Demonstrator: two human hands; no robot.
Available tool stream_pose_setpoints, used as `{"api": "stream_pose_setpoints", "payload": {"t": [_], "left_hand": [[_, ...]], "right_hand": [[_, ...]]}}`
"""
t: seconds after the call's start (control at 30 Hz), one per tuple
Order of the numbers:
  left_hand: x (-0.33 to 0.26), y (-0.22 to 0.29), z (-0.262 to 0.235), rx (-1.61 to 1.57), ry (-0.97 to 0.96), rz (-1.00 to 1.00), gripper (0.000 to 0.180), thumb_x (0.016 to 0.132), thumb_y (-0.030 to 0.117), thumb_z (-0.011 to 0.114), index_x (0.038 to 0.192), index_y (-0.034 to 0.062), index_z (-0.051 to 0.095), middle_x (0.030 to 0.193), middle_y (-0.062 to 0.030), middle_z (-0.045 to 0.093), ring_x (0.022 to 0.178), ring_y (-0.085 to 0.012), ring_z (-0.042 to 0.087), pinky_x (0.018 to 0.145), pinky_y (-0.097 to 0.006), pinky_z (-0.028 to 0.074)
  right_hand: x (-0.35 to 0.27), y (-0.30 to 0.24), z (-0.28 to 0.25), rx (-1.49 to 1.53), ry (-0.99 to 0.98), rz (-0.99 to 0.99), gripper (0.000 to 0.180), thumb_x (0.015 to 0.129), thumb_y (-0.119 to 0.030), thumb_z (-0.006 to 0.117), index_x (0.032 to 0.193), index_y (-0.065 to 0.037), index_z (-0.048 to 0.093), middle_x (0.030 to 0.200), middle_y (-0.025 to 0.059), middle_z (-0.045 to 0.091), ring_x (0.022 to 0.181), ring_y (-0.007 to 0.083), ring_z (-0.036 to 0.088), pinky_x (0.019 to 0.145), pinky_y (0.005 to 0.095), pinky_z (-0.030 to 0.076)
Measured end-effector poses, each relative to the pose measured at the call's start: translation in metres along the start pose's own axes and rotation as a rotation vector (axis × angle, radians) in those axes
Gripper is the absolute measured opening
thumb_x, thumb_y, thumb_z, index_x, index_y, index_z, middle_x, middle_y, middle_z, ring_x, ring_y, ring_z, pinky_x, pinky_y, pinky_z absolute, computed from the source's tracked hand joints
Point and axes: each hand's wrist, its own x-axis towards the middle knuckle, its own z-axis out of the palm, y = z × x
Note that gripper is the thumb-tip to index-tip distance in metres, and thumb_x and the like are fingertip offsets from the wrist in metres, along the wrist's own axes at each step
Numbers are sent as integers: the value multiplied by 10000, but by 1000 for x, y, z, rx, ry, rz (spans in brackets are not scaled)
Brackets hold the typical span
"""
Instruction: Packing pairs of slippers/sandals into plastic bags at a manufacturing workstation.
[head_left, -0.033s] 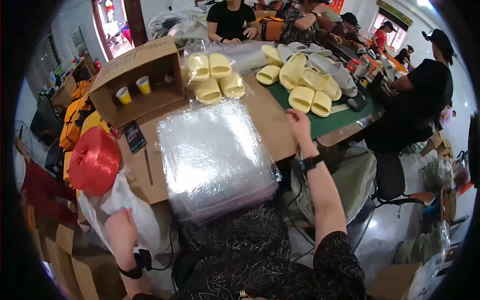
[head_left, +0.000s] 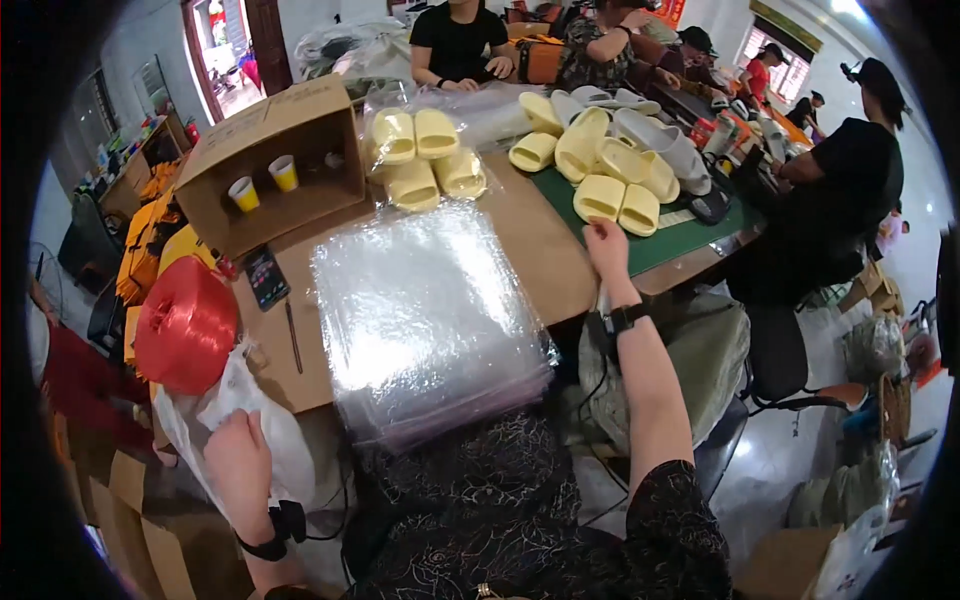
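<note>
My right hand (head_left: 606,248) reaches over the edge of the green mat (head_left: 680,250), its fingers loosely curled with nothing visible in them. Its fingertips are just at the near side of a pair of pale yellow slippers (head_left: 600,198); whether they touch I cannot tell. My left hand (head_left: 240,462) is low at the left, its fingers curled in front of a white plastic bag (head_left: 285,440); what they hold, if anything, is hidden. Before me lies a stack of clear plastic sleeves (head_left: 430,310), overhanging the table's near edge. More yellow slippers (head_left: 412,185) rest in clear plastic beyond the stack.
An open cardboard box (head_left: 270,125) on its side holds two paper cups (head_left: 284,178). A phone (head_left: 267,278), a pen (head_left: 294,335) and a roll of red plastic twine (head_left: 187,325) are at the left. Grey slippers (head_left: 665,145) lie among yellow ones. Several people sit around the table.
My right hand has moved slightly right and closer to the near pair of yellow slippers. My left hand stays by the white bag. The whole view has shifted slightly.
</note>
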Motion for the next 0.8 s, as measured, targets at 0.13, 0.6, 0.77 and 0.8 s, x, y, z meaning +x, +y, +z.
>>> {"api": "stream_pose_setpoints", "payload": {"t": [0.13, 0.6, 0.77, 0.8], "left_hand": [[19, 76, -5, -486, 112, 466, 335, 877, 249, 648, 1126, 27, 612, 1117, -221, 604, 1071, -405, 560, 881, -491, 455], [54, 134, 116, -503, -195, 907, 570, 880, 384, 647, 1375, 134, 515, 1517, -140, 371, 1399, -366, 323, 1127, -471, 305], [54, 132, 119, -543, -192, 879, 599, 864, 409, 650, 1382, 141, 513, 1527, -133, 362, 1407, -362, 311, 1138, -502, 271], [53, 131, 120, -548, -198, 876, 599, 864, 409, 650, 1382, 141, 513, 1527, -133, 362, 1407, -362, 311, 1138, -502, 271]], "right_hand": [[50, 60, -26, -419, -3, 19, 447, 790, -318, 682, 1151, -54, 679, 1124, 219, 652, 1060, 360, 607, 930, 437, 485], [81, 57, 1, -764, -393, 230, 864, 778, -618, 636, 1427, -85, 435, 1368, 243, 471, 1279, 404, 446, 1056, 488, 377], [36, 15, 5, -760, -353, 162, 925, 792, -758, 508, 1262, 36, 563, 1253, 266, 563, 1200, 429, 505, 1010, 505, 407], [22, 1, 8, -755, -368, 159, 960, 784, -776, 503, 1288, 40, 539, 1242, 275, 570, 1197, 431, 512, 1012, 494, 409]]}}
